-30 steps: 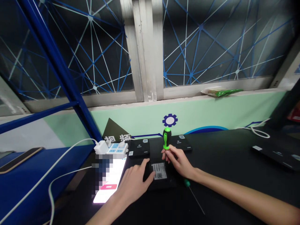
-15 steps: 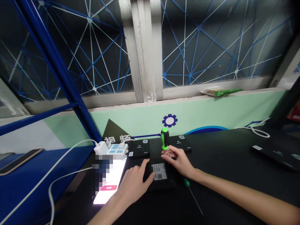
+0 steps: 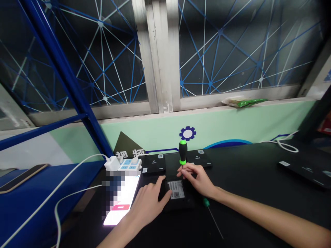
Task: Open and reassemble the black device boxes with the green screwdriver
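My right hand (image 3: 198, 176) pinches the shaft of a screwdriver (image 3: 183, 151) just below its black and bright green handle. The screwdriver stands upright over the far right part of a flat black box-shaped device (image 3: 178, 205) with a white printed label (image 3: 176, 189). Its tip is hidden by my fingers. My left hand (image 3: 150, 198) lies with fingers spread on the left edge of the device, thumb beside the label. A second screwdriver (image 3: 206, 202) with a dark green handle lies on the table to the right of the device.
Behind my hands lie two more black devices (image 3: 153, 163) (image 3: 198, 158); another device (image 3: 305, 172) is at the far right. To the left are a lit phone screen (image 3: 124, 199), a white power strip (image 3: 130, 164) and white cables (image 3: 58, 220). A phone (image 3: 23, 177) rests on a blue surface.
The screwdriver's handle has turned about its axis, showing more black and less green. My right fingers have shifted slightly on the shaft. My left hand stays in place.
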A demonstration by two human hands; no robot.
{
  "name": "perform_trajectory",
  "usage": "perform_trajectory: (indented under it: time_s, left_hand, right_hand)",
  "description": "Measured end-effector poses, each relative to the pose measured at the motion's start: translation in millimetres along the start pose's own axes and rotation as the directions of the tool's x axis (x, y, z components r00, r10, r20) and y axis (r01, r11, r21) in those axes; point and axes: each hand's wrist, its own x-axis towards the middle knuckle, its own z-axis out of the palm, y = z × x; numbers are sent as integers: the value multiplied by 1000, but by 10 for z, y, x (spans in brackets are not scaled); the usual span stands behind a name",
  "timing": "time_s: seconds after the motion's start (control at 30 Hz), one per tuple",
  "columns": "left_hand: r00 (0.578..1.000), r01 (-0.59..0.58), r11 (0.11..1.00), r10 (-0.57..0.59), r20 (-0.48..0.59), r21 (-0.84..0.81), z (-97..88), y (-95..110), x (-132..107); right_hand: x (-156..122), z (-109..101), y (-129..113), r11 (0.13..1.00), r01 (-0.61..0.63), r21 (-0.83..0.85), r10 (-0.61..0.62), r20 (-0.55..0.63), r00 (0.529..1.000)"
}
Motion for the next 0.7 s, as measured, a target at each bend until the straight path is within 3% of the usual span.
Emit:
perform_trajectory:
  time_s: [0.23, 0.43, 0.7]
  left_hand:
    - [1000, -12, 1000, 12, -7, -10, 0, -7, -4]
    - [1000, -20, 1000, 20, 0, -11, 30, -28, 6]
    - [1000, -13, 1000, 13, 9, -8, -5, 3, 3]
  right_hand:
    - [24, 19, 12, 996, 46, -82, -53, -78, 996]
    - [30, 35, 49, 997, -31, 69, 40, -129, 991]
    - [-5, 3, -29, 1000, 15, 25, -13, -69, 998]
